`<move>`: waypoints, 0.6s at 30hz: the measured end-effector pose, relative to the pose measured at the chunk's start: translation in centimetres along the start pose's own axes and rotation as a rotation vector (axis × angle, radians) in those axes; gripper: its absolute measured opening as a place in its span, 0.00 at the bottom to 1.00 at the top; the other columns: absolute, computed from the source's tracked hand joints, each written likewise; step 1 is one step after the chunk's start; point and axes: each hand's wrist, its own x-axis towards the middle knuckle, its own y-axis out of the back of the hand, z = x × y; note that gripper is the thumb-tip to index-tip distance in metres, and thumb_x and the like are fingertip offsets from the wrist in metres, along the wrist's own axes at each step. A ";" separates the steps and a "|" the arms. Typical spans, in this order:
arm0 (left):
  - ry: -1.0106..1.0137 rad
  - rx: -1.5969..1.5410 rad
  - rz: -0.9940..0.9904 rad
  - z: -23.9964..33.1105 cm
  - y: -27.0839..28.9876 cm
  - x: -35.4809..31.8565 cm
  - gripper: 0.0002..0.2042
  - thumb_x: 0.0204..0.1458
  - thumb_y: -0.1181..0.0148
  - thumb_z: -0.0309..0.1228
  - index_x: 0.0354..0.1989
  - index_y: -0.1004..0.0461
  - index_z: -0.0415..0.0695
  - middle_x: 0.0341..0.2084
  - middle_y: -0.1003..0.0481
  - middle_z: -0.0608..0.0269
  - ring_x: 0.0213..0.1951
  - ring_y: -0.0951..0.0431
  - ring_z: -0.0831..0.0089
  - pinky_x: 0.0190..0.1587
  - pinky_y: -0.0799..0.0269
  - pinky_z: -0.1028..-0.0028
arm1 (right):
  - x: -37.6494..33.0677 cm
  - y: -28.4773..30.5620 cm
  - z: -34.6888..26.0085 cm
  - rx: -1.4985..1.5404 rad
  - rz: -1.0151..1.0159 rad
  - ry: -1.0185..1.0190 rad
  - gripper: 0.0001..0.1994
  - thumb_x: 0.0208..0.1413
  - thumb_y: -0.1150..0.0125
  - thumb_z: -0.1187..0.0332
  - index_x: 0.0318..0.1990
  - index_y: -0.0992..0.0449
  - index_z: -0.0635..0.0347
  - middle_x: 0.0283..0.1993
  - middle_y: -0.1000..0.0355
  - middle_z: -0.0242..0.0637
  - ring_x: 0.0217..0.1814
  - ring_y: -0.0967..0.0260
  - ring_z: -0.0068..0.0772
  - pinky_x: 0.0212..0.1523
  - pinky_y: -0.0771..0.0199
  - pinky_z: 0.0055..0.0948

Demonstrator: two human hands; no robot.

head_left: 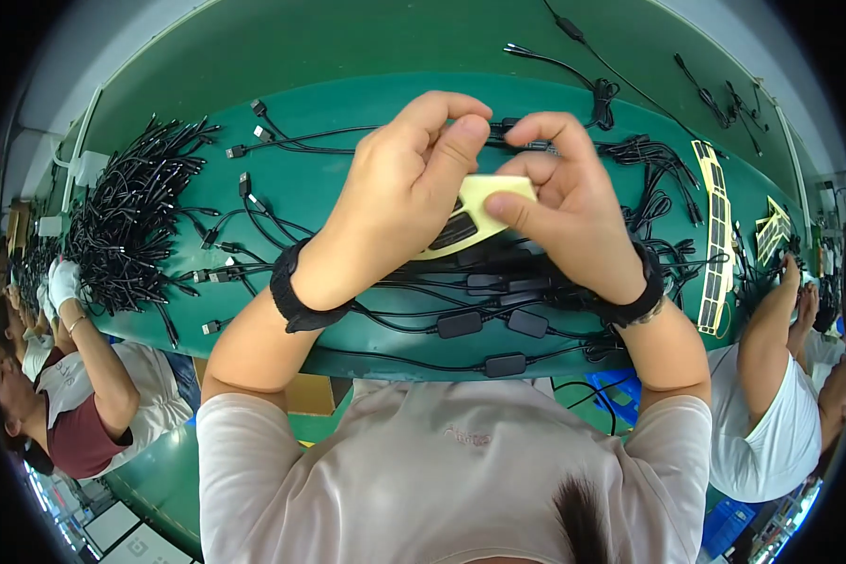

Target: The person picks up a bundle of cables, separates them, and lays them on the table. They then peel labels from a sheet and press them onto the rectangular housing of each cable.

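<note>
Forearms (257,348) angled inward, left hand (397,179) curled, right hand (575,202) pinching, fingers (555,129) bent

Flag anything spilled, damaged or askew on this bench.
Nothing appears spilled or damaged. The heap of black cables at the left of the green bench looks messiest, its ends jutting at many angles.

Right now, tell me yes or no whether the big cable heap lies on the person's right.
No, the heap of black cables lies left of the person's left hand.

The pale yellow sheet (487,221) with black labels (458,230) is held tilted.
</note>
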 end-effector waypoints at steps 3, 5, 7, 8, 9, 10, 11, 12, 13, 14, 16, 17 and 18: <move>0.116 -0.178 -0.156 -0.8 0.5 -0.4 0.14 0.54 0.45 0.29 0.48 0.32 0.37 0.22 0.26 0.62 0.26 0.27 0.80 0.28 0.33 0.79 | -0.4 1.1 0.4 0.023 0.104 0.119 0.19 0.51 0.41 0.81 0.48 0.39 0.62 0.42 0.30 0.40 0.42 0.31 0.23 0.41 0.31 0.18; 0.167 -0.403 -0.258 -0.9 0.6 -1.1 0.18 0.53 0.45 0.24 0.53 0.35 0.39 0.24 0.25 0.65 0.28 0.28 0.82 0.32 0.33 0.81 | -0.8 1.3 0.3 -0.264 0.096 0.182 0.13 0.50 0.40 0.81 0.43 0.33 0.63 0.42 0.30 0.40 0.41 0.32 0.22 0.40 0.30 0.19; 0.097 -0.424 -0.339 -1.2 0.8 -1.4 0.21 0.52 0.46 0.20 0.56 0.38 0.41 0.28 0.24 0.63 0.32 0.27 0.82 0.34 0.32 0.82 | -1.1 0.4 0.2 -0.617 0.248 0.315 0.10 0.47 0.37 0.78 0.38 0.27 0.63 0.43 0.30 0.39 0.42 0.33 0.28 0.42 0.31 0.25; 0.118 -0.423 -0.287 -1.1 0.7 -1.8 0.21 0.52 0.47 0.19 0.56 0.38 0.41 0.30 0.23 0.62 0.33 0.27 0.82 0.35 0.32 0.82 | -1.4 -0.1 -0.5 -0.966 0.347 0.522 0.11 0.45 0.35 0.76 0.38 0.26 0.62 0.43 0.30 0.39 0.44 0.33 0.33 0.43 0.32 0.29; 0.139 -0.424 -0.235 -1.0 0.5 -2.1 0.21 0.52 0.47 0.18 0.56 0.38 0.41 0.33 0.23 0.60 0.35 0.26 0.82 0.36 0.32 0.82 | -1.8 -0.4 -0.9 -1.319 0.442 0.729 0.13 0.42 0.33 0.73 0.38 0.24 0.61 0.44 0.30 0.38 0.46 0.34 0.38 0.45 0.34 0.33; 0.127 -0.385 -0.228 -0.9 0.7 -2.3 0.21 0.52 0.48 0.18 0.56 0.38 0.40 0.35 0.23 0.59 0.36 0.26 0.82 0.37 0.31 0.82 | -2.4 -0.2 -0.3 -1.258 0.388 0.752 0.15 0.39 0.31 0.67 0.38 0.22 0.58 0.46 0.30 0.38 0.48 0.37 0.44 0.46 0.37 0.36; 0.127 -0.392 -0.232 -0.6 0.7 -2.5 0.21 0.52 0.48 0.18 0.56 0.38 0.40 0.35 0.23 0.59 0.36 0.26 0.82 0.37 0.31 0.82 | -2.7 -0.3 -0.1 -1.264 0.388 0.746 0.15 0.39 0.31 0.67 0.38 0.22 0.58 0.46 0.30 0.38 0.48 0.37 0.44 0.46 0.37 0.36; 0.126 -0.455 -0.215 -0.4 0.7 -2.6 0.20 0.53 0.49 0.17 0.56 0.37 0.40 0.34 0.23 0.59 0.36 0.26 0.82 0.37 0.31 0.83 | -2.8 -0.6 0.2 -1.259 0.409 0.751 0.16 0.39 0.31 0.67 0.38 0.22 0.58 0.46 0.30 0.38 0.48 0.37 0.44 0.47 0.37 0.36; 0.126 -0.517 -0.198 -0.2 0.7 -2.8 0.20 0.53 0.49 0.17 0.56 0.37 0.40 0.33 0.22 0.60 0.35 0.26 0.82 0.38 0.30 0.83 | -2.8 -1.0 0.2 -1.252 0.428 0.756 0.16 0.39 0.30 0.66 0.38 0.22 0.58 0.47 0.30 0.38 0.48 0.37 0.43 0.47 0.37 0.36; 0.110 -0.535 -0.154 0.1 0.5 -3.0 0.19 0.54 0.50 0.16 0.55 0.36 0.40 0.33 0.22 0.60 0.35 0.26 0.82 0.38 0.30 0.83 | -2.9 -1.4 -0.6 -1.327 0.424 0.740 0.16 0.39 0.30 0.66 0.39 0.22 0.59 0.43 0.29 0.38 0.46 0.35 0.42 0.45 0.35 0.35; 0.106 -0.535 -0.160 0.6 0.5 -3.0 0.18 0.54 0.50 0.17 0.54 0.36 0.40 0.33 0.22 0.61 0.35 0.26 0.82 0.37 0.30 0.83 | -3.0 -1.4 0.1 -1.223 0.388 0.714 0.16 0.40 0.31 0.67 0.39 0.22 0.60 0.41 0.29 0.38 0.44 0.34 0.41 0.44 0.35 0.34; 0.101 -0.534 -0.163 0.7 0.5 -3.0 0.18 0.54 0.50 0.17 0.54 0.35 0.40 0.32 0.22 0.62 0.34 0.25 0.82 0.37 0.30 0.84 | -2.9 -1.3 0.4 -1.118 0.351 0.688 0.15 0.41 0.32 0.68 0.39 0.22 0.61 0.38 0.28 0.37 0.42 0.33 0.39 0.42 0.34 0.32; 0.102 -0.532 -0.161 0.8 0.4 -3.1 0.18 0.54 0.50 0.17 0.54 0.35 0.40 0.32 0.22 0.62 0.34 0.25 0.82 0.37 0.30 0.84 | -2.7 -1.5 0.5 -1.098 0.379 0.745 0.12 0.43 0.33 0.71 0.37 0.22 0.62 0.32 0.28 0.37 0.37 0.32 0.38 0.39 0.32 0.29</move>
